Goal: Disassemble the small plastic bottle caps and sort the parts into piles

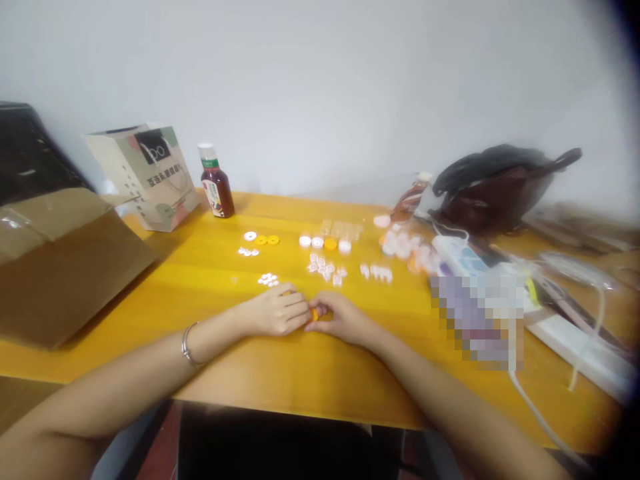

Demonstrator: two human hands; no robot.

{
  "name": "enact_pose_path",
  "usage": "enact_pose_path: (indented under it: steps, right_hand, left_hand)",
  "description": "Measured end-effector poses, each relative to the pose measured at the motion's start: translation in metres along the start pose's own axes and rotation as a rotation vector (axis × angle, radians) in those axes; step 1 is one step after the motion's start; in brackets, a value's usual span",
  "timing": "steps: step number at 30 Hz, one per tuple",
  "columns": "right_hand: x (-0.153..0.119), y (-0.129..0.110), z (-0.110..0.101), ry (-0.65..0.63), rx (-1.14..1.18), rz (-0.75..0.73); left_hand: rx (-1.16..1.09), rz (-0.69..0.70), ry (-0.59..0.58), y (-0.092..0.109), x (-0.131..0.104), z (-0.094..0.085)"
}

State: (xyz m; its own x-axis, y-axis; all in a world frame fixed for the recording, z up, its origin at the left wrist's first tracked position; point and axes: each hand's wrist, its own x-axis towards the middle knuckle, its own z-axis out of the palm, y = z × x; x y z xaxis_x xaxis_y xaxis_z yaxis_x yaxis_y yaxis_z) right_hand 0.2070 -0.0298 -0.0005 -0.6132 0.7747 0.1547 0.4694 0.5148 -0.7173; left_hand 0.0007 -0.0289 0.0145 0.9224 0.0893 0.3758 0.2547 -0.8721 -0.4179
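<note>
My left hand [280, 311] and my right hand [345, 319] meet over the near middle of the table. Between their fingers is a small orange cap [314, 313], gripped from both sides and partly hidden. Just beyond my left hand lie small white discs [269, 280] in a cluster. Further back are yellow rings [267, 240] beside a white ring [250, 236]. Past my right hand are small white-and-reddish parts [323, 267] in a loose group, white clip-like pieces [377, 273], and a row of white caps [317, 243] with an orange cap [330, 245] among them.
At left stand a cardboard box [75, 267] and a paper bag [155, 180], with a sauce bottle [217, 183] beside them. On the right are a heap of plastic pieces [407, 247], a dark bag [500, 190], a power strip [580, 353] and its white cable [540, 420].
</note>
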Motion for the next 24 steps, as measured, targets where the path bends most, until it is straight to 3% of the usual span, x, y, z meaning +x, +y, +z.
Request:
enact_pose_path:
  steps: [11, 24]
  right_hand:
    - [0.0006, 0.0006, -0.0001, -0.007, 0.006, 0.026]
    - [-0.0003, -0.0017, -0.0024, -0.022, -0.022, 0.018]
  left_hand:
    - [-0.031, -0.004, 0.017, -0.0008, 0.0013, 0.0004]
    - [-0.200, -0.178, 0.039, -0.0017, 0.0043, 0.0031]
